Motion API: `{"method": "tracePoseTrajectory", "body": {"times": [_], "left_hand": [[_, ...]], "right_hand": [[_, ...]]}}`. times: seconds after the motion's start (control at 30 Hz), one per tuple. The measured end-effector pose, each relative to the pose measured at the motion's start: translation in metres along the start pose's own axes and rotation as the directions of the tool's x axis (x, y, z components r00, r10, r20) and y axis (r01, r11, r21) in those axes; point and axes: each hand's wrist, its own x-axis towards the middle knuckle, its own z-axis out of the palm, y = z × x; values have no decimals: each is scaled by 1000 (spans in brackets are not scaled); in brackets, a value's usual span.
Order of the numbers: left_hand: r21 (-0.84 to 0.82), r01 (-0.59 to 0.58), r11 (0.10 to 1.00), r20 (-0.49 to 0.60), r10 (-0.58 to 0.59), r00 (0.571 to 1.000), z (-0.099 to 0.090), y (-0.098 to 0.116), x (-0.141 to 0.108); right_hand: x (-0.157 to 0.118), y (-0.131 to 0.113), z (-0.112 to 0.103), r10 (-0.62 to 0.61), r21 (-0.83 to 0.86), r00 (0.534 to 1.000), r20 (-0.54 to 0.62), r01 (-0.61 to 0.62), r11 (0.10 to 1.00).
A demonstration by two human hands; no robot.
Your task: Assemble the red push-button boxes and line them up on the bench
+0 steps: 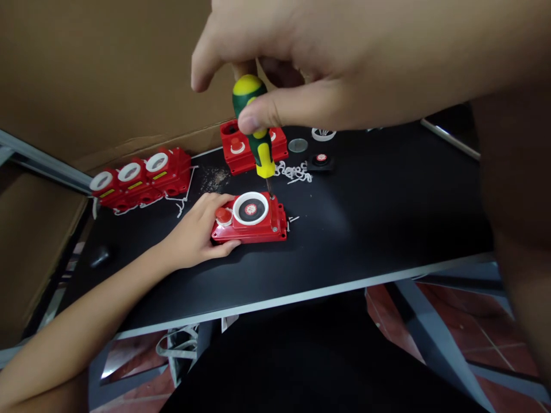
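A red box (258,232) with a white ring (250,208) and a red button (223,216) lies on the black table (344,229). My left hand (196,232) grips its left end, thumb along the near side and fingers on the far side. Above, my right hand (275,86) holds a yellow and green screwdriver (253,126) upright by its handle, between thumb and fingers. The screwdriver's tip meets a screw at the box's far right corner. Small screws (293,221) lie just right of the box.
Three red units with white rings (157,162) stand at the back left. Behind the box sits another red housing (241,160), partly hidden by the screwdriver. White cord (295,172), a clear disc (298,145), a white ring (323,135) and a black part (321,162) lie nearby.
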Motion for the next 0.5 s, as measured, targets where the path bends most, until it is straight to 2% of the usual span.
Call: {"method": "tracePoseTrajectory", "body": {"times": [0.1,0.27,0.37,0.47,0.5], "left_hand": [[12,20,1000,9,-20,1000,0,-1,0],[15,-25,1000,-6,25,1000,1,-2,0],[11,-42,999,-18,42,999,0,-1,1],[4,-83,997,-35,83,996,-3,3,4],[4,-91,996,-27,91,995,-5,5,5]], "right_hand": [[5,-12,-2,67,8,997,25,-68,998],[7,-21,-3,110,141,993,48,-116,983],[8,-25,-3,140,121,989,46,-145,982],[7,-30,0,232,83,972,48,-235,968],[5,-30,2,288,153,958,10,-286,946]]}}
